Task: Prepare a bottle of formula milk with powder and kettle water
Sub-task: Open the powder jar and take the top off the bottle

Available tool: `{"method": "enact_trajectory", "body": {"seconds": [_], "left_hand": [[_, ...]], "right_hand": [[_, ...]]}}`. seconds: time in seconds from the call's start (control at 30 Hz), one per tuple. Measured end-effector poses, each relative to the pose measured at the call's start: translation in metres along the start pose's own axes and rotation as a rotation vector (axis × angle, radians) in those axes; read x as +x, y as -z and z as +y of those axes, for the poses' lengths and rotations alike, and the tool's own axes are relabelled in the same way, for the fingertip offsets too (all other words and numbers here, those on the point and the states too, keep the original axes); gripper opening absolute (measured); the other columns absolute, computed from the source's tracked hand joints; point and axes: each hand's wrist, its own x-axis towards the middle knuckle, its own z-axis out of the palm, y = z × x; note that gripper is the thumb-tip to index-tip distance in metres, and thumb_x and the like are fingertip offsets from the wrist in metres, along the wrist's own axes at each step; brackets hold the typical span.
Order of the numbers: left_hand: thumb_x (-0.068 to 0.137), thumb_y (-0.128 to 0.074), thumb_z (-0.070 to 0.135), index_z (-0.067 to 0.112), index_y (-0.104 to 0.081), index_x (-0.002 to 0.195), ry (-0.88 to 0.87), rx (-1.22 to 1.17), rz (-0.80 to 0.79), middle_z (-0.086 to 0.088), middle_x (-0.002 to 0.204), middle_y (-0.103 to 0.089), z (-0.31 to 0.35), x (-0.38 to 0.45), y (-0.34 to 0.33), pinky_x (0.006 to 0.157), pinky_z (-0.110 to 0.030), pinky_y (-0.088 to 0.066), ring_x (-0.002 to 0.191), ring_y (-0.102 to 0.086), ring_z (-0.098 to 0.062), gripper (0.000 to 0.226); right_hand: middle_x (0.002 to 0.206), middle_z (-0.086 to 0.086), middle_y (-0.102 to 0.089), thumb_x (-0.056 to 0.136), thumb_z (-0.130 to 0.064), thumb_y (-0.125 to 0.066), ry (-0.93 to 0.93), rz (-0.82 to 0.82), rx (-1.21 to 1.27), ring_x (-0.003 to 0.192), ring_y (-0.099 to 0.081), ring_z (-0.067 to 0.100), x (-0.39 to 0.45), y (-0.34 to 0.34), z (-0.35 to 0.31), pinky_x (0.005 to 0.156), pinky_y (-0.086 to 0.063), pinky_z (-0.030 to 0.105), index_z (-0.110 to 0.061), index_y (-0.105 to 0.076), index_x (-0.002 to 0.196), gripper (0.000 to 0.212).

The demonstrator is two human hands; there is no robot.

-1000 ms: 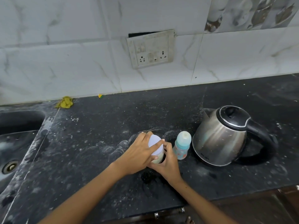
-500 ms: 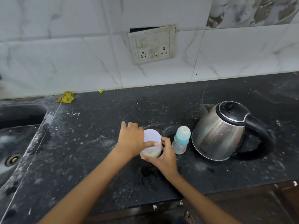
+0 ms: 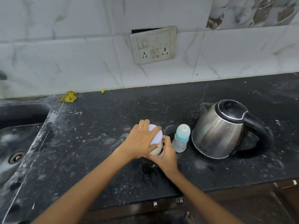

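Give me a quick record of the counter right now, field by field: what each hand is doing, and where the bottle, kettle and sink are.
left hand: on top of the powder jar's white lid
right hand: wrapped around the powder jar, steadying it
jar contents: pale powder, low in the jar
baby bottle: upright, capped, just right of the jar
kettle: right of the bottle, lid closed, handle pointing right
sink: far left
counter: dark stone, dusted white
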Motion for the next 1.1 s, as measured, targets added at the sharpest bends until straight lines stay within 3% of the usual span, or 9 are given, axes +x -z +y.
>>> {"method": "enact_trajectory", "body": {"seconds": [0.13, 0.23, 0.3, 0.4, 0.57, 0.7, 0.87, 1.0, 1.1], "left_hand": [[0.09, -0.049, 0.054, 0.032, -0.026, 0.146, 0.099, -0.249, 0.228, -0.011, 0.124, -0.035, 0.003, -0.014, 0.007, 0.088, -0.037, -0.043, 0.108, -0.037, -0.026, 0.063], [0.086, -0.058, 0.052, 0.041, -0.032, 0.14, 0.096, -0.673, 0.369, 0.0, 0.125, -0.033, 0.005, -0.046, 0.002, 0.092, -0.031, -0.044, 0.115, -0.037, -0.017, 0.061], [0.081, -0.07, 0.041, 0.03, -0.042, 0.132, 0.112, -0.914, 0.454, 0.0, 0.125, -0.037, 0.013, -0.073, -0.014, 0.097, -0.031, -0.044, 0.121, -0.042, -0.014, 0.059], [0.074, -0.08, 0.028, 0.019, -0.038, 0.122, 0.2, -1.103, 0.481, -0.003, 0.125, -0.044, 0.031, -0.105, -0.049, 0.101, -0.034, -0.043, 0.121, -0.047, -0.02, 0.064], [0.077, -0.077, 0.032, 0.028, -0.051, 0.123, 0.224, -1.014, 0.394, 0.007, 0.135, -0.047, 0.048, -0.124, -0.099, 0.105, -0.046, -0.04, 0.129, -0.044, -0.012, 0.053], [0.073, -0.076, 0.044, 0.034, -0.05, 0.114, 0.292, -0.927, 0.338, 0.013, 0.142, -0.046, 0.043, -0.131, -0.12, 0.114, -0.056, -0.022, 0.138, -0.035, -0.006, 0.049], [0.079, -0.065, 0.057, 0.038, -0.037, 0.141, 0.245, -0.704, 0.248, 0.011, 0.154, -0.029, 0.034, -0.133, -0.116, 0.119, -0.04, -0.018, 0.144, -0.024, -0.008, 0.071], [0.09, -0.057, 0.042, 0.032, -0.042, 0.14, 0.206, -0.757, 0.355, 0.009, 0.147, -0.042, 0.046, -0.123, -0.085, 0.104, -0.027, -0.043, 0.133, -0.041, -0.006, 0.053], [0.095, -0.052, 0.029, 0.025, -0.045, 0.139, 0.143, -0.78, 0.447, 0.008, 0.141, -0.049, 0.06, -0.103, -0.062, 0.105, -0.029, -0.042, 0.129, -0.045, -0.006, 0.044]], "right_hand": [[0.12, -0.011, -0.058, 0.051, -0.053, -0.087, 0.038, -0.032, 0.019, 0.109, -0.058, 0.004, -0.002, 0.001, 0.0, 0.086, -0.054, 0.032, -0.02, -0.044, 0.126, 0.092], [0.137, -0.008, -0.051, 0.055, -0.053, -0.086, 0.068, -0.09, 0.004, 0.126, -0.049, 0.005, -0.006, 0.004, 0.001, 0.101, -0.044, 0.022, -0.015, -0.037, 0.141, 0.106], [0.148, -0.003, -0.043, 0.056, -0.059, -0.081, 0.089, -0.095, -0.055, 0.137, -0.038, 0.007, -0.011, 0.009, 0.008, 0.109, -0.032, 0.015, -0.01, -0.031, 0.147, 0.115], [0.15, 0.0, -0.042, 0.063, -0.043, -0.085, 0.064, -0.067, -0.098, 0.139, -0.038, 0.012, -0.027, 0.023, 0.02, 0.114, -0.033, 0.027, -0.011, -0.034, 0.147, 0.103], [0.123, 0.001, -0.063, 0.075, -0.02, -0.083, 0.13, 0.0, -0.161, 0.113, -0.06, 0.014, -0.045, 0.048, 0.034, 0.096, -0.052, 0.037, -0.009, -0.061, 0.123, 0.054], [0.113, -0.001, -0.065, 0.078, -0.013, -0.079, 0.144, 0.026, -0.157, 0.105, -0.061, 0.007, -0.049, 0.057, 0.037, 0.091, -0.054, 0.032, -0.008, -0.066, 0.111, 0.036], [0.112, 0.002, -0.065, 0.08, -0.006, -0.077, 0.117, 0.101, -0.132, 0.104, -0.062, 0.012, -0.048, 0.064, 0.043, 0.092, -0.053, 0.034, -0.006, -0.066, 0.111, 0.034], [0.121, 0.006, -0.061, 0.081, -0.005, -0.075, 0.087, 0.197, -0.076, 0.113, -0.059, 0.019, -0.044, 0.072, 0.043, 0.095, -0.05, 0.03, -0.006, -0.06, 0.119, 0.041], [0.131, 0.007, -0.054, 0.082, -0.01, -0.075, 0.056, 0.243, -0.063, 0.123, -0.052, 0.018, -0.035, 0.072, 0.039, 0.102, -0.044, 0.032, -0.003, -0.05, 0.13, 0.055]]}}
